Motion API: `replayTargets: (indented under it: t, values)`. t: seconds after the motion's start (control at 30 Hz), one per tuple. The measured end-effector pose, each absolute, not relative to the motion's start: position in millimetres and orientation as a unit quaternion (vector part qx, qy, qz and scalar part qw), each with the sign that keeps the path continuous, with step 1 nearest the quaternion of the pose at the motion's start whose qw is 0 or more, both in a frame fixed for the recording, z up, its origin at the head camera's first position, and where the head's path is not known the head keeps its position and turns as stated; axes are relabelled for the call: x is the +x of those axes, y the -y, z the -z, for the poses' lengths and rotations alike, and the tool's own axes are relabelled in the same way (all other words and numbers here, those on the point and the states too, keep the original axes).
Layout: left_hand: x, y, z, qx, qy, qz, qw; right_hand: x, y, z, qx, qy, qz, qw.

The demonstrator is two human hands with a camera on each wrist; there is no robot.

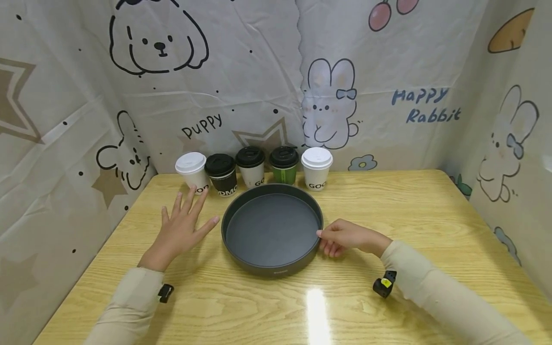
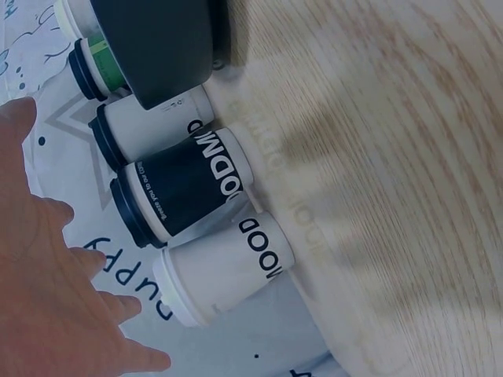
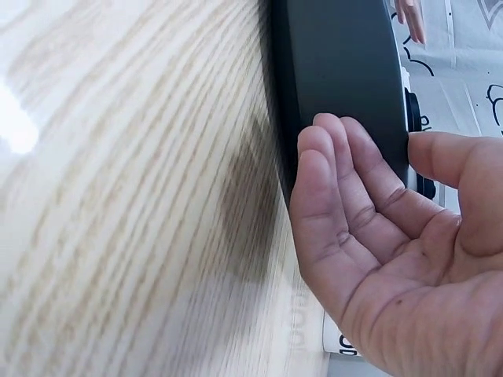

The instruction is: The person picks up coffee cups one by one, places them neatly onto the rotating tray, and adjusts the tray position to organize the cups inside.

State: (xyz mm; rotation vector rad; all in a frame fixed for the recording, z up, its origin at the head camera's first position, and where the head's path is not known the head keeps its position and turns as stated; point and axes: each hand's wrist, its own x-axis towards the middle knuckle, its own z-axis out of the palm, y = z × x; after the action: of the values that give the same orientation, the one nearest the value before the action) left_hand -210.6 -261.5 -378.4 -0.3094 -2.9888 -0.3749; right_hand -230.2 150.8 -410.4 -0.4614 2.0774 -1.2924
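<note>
A round dark grey pan (image 1: 273,230) occupies the middle of the worktop (image 1: 388,201), in front of a row of five lidded cups (image 1: 255,173). The right hand (image 1: 347,237) pinches the pan's right rim, thumb at the top edge and fingers against the outer wall; the left hand (image 1: 178,235), fingers spread, is just beside the pan's left side.

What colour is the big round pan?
The pan is dark grey; the head view shows it best.
</note>
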Motion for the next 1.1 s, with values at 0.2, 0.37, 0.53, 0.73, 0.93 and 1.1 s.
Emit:
replayTargets:
  t: [0.2,0.37,0.53,0.73,0.93,1.1]
  values:
    - [-211.0,261.6,379.1,-0.103,0.985,0.124,0.057,-229.8,-149.1,409.9,-0.169,-0.781,0.503,0.33]
    - [-213.2,262.4,377.5,-0.105,0.985,0.125,0.059,-230.4,-149.0,410.6,-0.174,-0.774,0.509,0.335]
    - [-217.9,264.6,374.8,-0.101,0.984,0.131,0.068,-230.7,-149.2,410.9,-0.177,-0.77,0.512,0.336]
    - [-228.3,267.8,370.2,-0.09,0.974,0.169,0.118,-230.8,-149.2,410.5,-0.173,-0.77,0.512,0.339]
    - [-245.5,274.0,362.4,-0.079,0.965,0.192,0.161,-231.0,-148.4,411.7,-0.168,-0.765,0.514,0.349]
    - [-257.4,278.5,354.0,-0.063,0.962,0.207,0.165,-230.5,-148.9,414.1,-0.164,-0.762,0.518,0.353]
